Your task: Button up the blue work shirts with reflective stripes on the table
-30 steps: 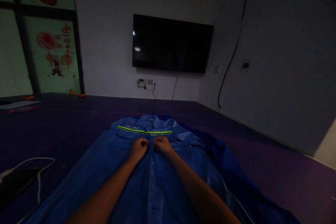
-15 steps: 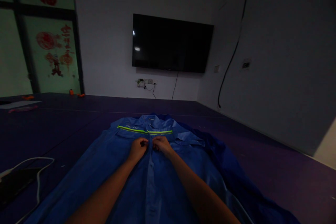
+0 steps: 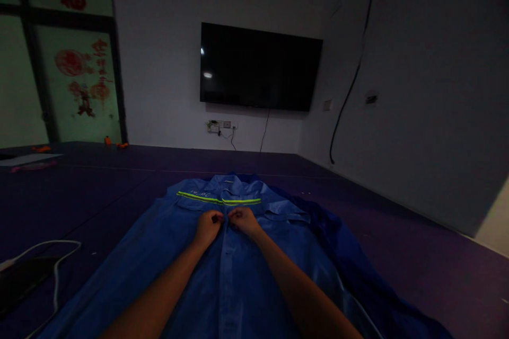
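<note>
Two pinches, one blue shirt (image 3: 248, 280)

My left grip (image 3: 209, 224) and right grip (image 3: 243, 221) are both narrow, thumb and fingertips drawn together on the shirt's cloth along its front placket (image 3: 229, 275). Whether a button sits between the fingertips is too dark to tell. The shirt lies spread beneath both grips, on the purple floor (image 3: 417, 233), its collar (image 3: 228, 183) beyond them and its lower part running back toward me under my forearms.

The relation that matters most is this: the placket passes through the slim gap between my grips, its long axis pointing straight away from me. The left grip meets it from the left, the right from the right — neither is plainly nearer.

The cloth looks thin and smooth, with soft creases and a faint sheen right of the right grip. The placket is a long, straight, flat band, slightly paler where it catches light. Just beyond both grips, a bright yellow-green stripe (image 3: 240, 202) crosses the chest; beyond the left grip is white lettering (image 3: 200, 193), too blurred to read. Darker blue cloth (image 3: 350, 254) bunches loosely to the right of the right grip — I cannot tell whether it is a separate garment. Well left of the left grip, a white cable (image 3: 56, 286) loops, thin and rounded.
</note>
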A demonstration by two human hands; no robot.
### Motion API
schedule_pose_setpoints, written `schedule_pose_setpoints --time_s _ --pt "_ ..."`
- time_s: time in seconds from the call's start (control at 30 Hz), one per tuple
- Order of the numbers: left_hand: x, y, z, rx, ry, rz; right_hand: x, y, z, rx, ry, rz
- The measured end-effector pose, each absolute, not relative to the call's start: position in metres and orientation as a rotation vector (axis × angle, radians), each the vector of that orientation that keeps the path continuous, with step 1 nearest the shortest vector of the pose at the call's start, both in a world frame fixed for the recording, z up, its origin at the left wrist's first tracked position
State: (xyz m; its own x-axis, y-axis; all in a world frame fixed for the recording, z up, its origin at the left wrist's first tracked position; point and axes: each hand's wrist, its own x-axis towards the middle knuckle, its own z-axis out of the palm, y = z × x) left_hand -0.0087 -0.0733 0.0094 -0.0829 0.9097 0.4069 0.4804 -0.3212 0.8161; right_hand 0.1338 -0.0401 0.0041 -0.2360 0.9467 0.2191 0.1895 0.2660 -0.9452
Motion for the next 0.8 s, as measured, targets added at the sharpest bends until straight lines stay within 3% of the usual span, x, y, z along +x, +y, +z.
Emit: schedule_pose_setpoints --time_s 0.43,0.8 --pt "-0.0108 -0.0729 0.0087 1.781 1.519 1.356 0.132 -0.0442 0.0094 -1.111 -1.833 0.646" --pt "-0.0119 -0.0711 0.0072 1.785 1.503 1.347 0.1308 -0.0475 0.0091 -1.113 -1.906 0.503"
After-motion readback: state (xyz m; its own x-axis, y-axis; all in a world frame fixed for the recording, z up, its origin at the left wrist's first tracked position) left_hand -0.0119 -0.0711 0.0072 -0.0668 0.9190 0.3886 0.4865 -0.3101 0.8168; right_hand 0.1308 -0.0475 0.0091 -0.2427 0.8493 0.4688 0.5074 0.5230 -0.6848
